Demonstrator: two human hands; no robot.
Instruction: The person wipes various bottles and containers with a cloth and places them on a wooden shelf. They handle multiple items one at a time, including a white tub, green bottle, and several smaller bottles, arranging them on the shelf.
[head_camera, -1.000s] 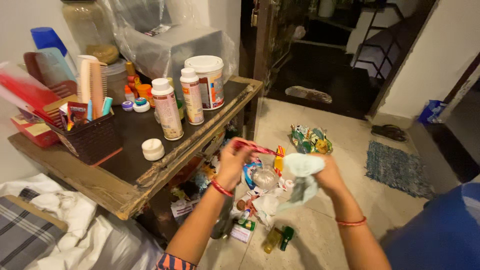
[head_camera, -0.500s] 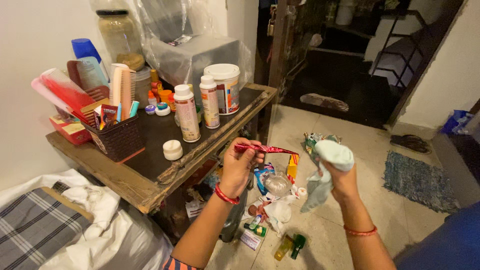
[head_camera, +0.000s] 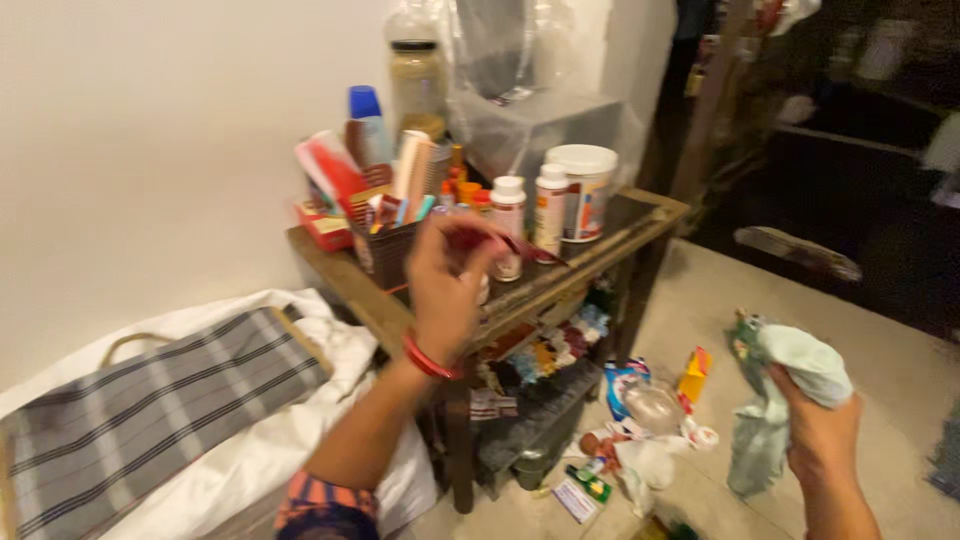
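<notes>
Two hands work over a crowded wooden table (head_camera: 400, 310) set against a pale wall. The left hand (head_camera: 445, 285), a red bangle at the wrist, is raised above the table's front edge, its fingers pinched narrowly on a thin, twisted red wrapper (head_camera: 510, 243) that juts toward the bottles. The right hand (head_camera: 820, 430) is well apart from it, low over the floor, its fingers closed around a bunched pale green cloth (head_camera: 790, 385) that hangs below the fist.

Near the table's left corner stands a dark basket (head_camera: 385, 255) stuffed with upright combs (head_camera: 410, 170), in red, brown and cream, and small tubes. Behind it, a tall clear jar (head_camera: 417, 85) with a dark lid holds something beige. Along the right half of the tabletop stand two slim white bottles (head_camera: 550, 210) and a wide white-lidded tub (head_camera: 585, 190), with small orange containers behind them; what is inside these cannot be told. At the back edge sits a box wrapped in clear plastic (head_camera: 530, 125).

Below the tabletop, a shelf is packed with colourful packets, blurred. On the tiled floor (head_camera: 720, 290) beside the table legs lie scattered wrappers, a clear plastic container (head_camera: 652, 405) and small green bottles. At lower left, a grey striped bag (head_camera: 150, 410) rests on white cloth.
</notes>
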